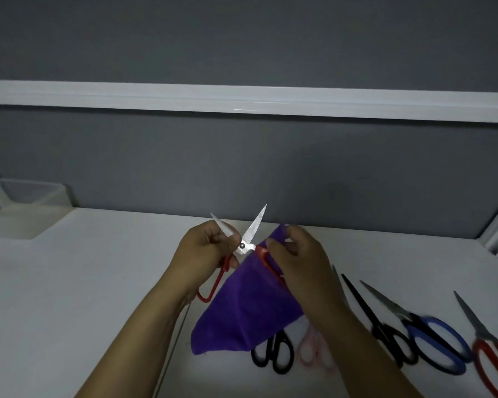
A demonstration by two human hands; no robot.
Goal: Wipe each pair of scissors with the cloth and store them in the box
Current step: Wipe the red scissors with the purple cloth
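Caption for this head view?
Open red scissors in left hand; right hand wraps purple cloth round one handle.

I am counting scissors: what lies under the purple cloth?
Only the handles of the black-handled scissors and pink-handled scissors show below the purple cloth; their blades are covered. It hides part of one handle of the held red-handled scissors.

The head camera is looking forward and down from the person's eye height, sitting close over the left hand (202,251) on the red scissors (243,246) and the right hand (302,259) on the cloth (242,317). It is facing the wall (242,168) across the table (84,282), its wide angle taking in the box (32,193) at far left and the spare scissors (378,330) at lower right.
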